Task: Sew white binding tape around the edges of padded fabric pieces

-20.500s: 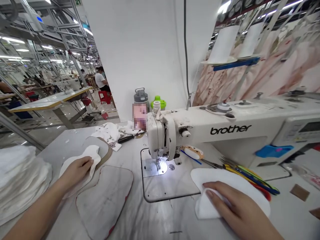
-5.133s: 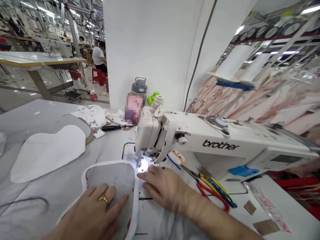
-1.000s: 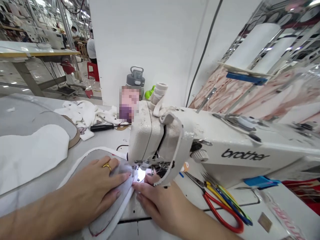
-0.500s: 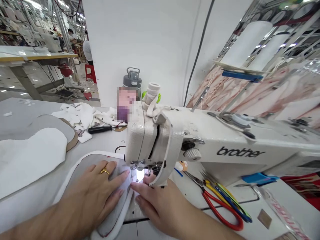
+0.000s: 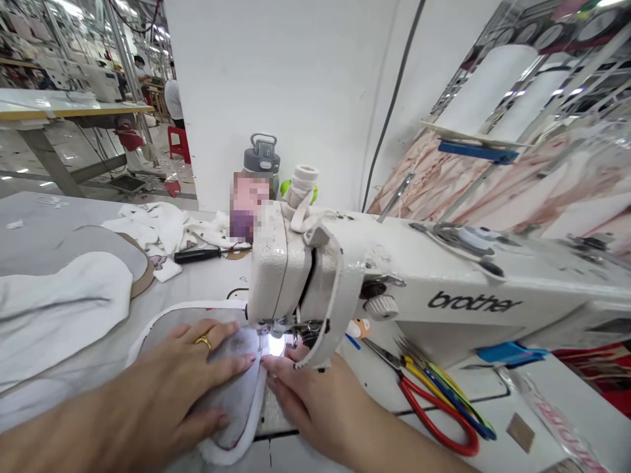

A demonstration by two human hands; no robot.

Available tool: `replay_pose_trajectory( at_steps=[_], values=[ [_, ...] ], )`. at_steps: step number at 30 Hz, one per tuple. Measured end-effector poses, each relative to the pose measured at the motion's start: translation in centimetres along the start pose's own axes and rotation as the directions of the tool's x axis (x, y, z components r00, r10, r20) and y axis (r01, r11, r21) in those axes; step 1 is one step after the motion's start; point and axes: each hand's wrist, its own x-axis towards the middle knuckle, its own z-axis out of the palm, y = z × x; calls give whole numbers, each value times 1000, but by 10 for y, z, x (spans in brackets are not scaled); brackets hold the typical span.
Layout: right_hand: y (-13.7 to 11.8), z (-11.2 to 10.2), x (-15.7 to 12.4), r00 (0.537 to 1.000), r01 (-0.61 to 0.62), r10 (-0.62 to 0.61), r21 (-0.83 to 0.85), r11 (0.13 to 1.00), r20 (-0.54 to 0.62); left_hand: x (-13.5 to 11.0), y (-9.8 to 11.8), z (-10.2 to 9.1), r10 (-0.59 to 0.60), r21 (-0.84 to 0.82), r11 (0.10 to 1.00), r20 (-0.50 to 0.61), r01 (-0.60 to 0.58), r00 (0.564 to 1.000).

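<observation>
A grey fabric panel (image 5: 234, 378) with a white padded edging (image 5: 259, 401) lies under the lit needle area of a white sewing machine (image 5: 340, 282). My left hand (image 5: 192, 368), a gold ring on one finger, rests flat on the panel with fingers spread. Its fingertips are just left of the presser foot (image 5: 270, 332). My right hand (image 5: 320, 394) is to the right of the panel, index finger and thumb drawn together at the white edging, just in front of the needle. Part of its other fingers is hidden behind the machine's guard.
Red-handled scissors (image 5: 434, 420) and yellow and blue snips (image 5: 448, 391) lie right of my right hand. Left are a white cut piece (image 5: 64, 309), a screwdriver (image 5: 197, 255) and white scraps (image 5: 158, 220). A grey bottle (image 5: 261, 157) stands behind the machine.
The panel has turned and shifted slightly under the needle. My left hand has moved a little, its thumb lower and farther left. My right hand stays near the needle.
</observation>
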Motion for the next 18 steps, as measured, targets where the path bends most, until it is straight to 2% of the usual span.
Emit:
replay_pose_trajectory(
  at_steps=[3, 7, 11, 18],
  values=[
    [1, -2, -1, 999, 40, -40, -16, 999, -6, 4, 4, 2, -46, -13, 999, 37, 47, 998],
    [2, -5, -4, 994, 108, -108, -11, 994, -15, 5, 5, 13, -101, -24, 995, -1, 101, 995],
    [1, -4, -4, 997, 74, -75, -28, 997, -1, 5, 5, 20, -76, 36, 996, -19, 77, 997],
    [1, -3, -2, 999, 40, -41, -29, 999, -24, 9, 7, 22, -77, 75, 994, -112, 85, 991]
  ],
)
